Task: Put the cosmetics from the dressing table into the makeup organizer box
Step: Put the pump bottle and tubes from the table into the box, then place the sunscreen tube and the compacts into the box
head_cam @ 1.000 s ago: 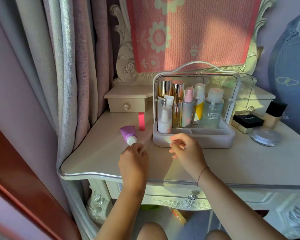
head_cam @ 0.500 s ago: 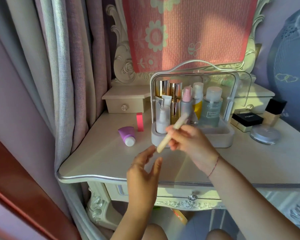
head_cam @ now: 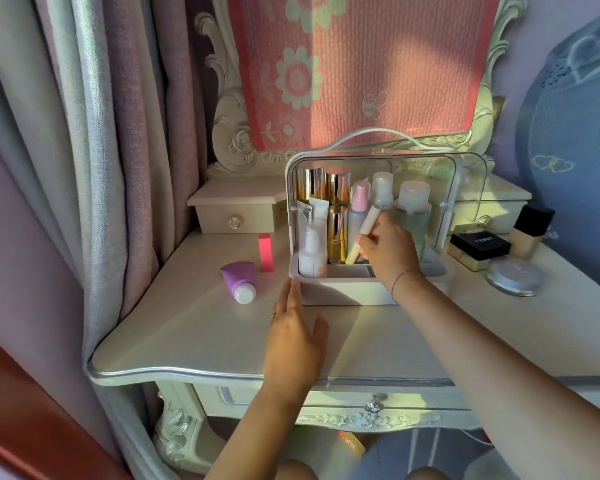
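Pinching a cream concealer stick (head_cam: pixel 362 235), the right hand (head_cam: pixel 388 249) reached into the organizer box (head_cam: pixel 347 289); left hand (head_cam: pixel 293 336) hovered spread. Next, probably lowering it into a free slot.

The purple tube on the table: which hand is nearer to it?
The left hand. It lies open just right of the purple tube, not touching. The right hand is farther right, inside the box, holding a cream stick.

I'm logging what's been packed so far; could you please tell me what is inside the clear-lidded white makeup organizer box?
Inside the white makeup organizer box stand gold-capped bottles, a white pump bottle, a pink-capped spray bottle and a clear bottle. The right hand, holding a cream stick, hides the rest.
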Motion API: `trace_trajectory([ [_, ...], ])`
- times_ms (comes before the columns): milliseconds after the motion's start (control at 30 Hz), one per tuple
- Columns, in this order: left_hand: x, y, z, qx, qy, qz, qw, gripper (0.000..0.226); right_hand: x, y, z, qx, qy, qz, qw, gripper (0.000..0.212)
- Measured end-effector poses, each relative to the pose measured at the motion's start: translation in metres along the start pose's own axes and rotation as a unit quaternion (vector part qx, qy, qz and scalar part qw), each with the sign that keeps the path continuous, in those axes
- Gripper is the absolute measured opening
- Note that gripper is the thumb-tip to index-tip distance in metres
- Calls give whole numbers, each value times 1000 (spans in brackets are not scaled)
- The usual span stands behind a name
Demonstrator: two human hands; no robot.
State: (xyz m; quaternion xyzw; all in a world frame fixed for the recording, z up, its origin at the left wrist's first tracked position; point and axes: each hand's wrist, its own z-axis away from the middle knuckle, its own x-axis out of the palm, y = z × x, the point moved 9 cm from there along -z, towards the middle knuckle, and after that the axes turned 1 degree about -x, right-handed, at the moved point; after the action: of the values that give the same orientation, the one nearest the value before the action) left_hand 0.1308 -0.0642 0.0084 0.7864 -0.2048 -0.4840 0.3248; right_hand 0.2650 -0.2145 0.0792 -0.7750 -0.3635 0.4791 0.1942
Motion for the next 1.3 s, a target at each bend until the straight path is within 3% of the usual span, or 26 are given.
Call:
trace_trajectory([
  [200,2,2,0,3,3,-20,1000,68,7,-2,2,8,21,47,999,30],
  [400,3,1,-2,7,8,-26,1000,70,17,8,7,69,8,87,994,34],
  [733,-1,4,2,16,31,-13,999,62,5,6,20,39,39,35,998,30],
  [800,-17,1,3,13,86,24,996,47,-5,2,31,16,58,28,998,27],
  [867,-48,-10,-1,-6,191,23,981,31,-16,-2,48,-14,80,16,997,24],
  [933,-72,-27,-14,-47,255,0,966,26,-22,-3,70,-36,88,-7,995,23],
  [1100,-71,-76,-54,-231,164,-74,956,60,-15,5,107,-34,56,-63,996,16],
  [1300,-69,-92,-60,-216,157,-90,959,39,-12,21,108,17,37,-108,993,11],
])
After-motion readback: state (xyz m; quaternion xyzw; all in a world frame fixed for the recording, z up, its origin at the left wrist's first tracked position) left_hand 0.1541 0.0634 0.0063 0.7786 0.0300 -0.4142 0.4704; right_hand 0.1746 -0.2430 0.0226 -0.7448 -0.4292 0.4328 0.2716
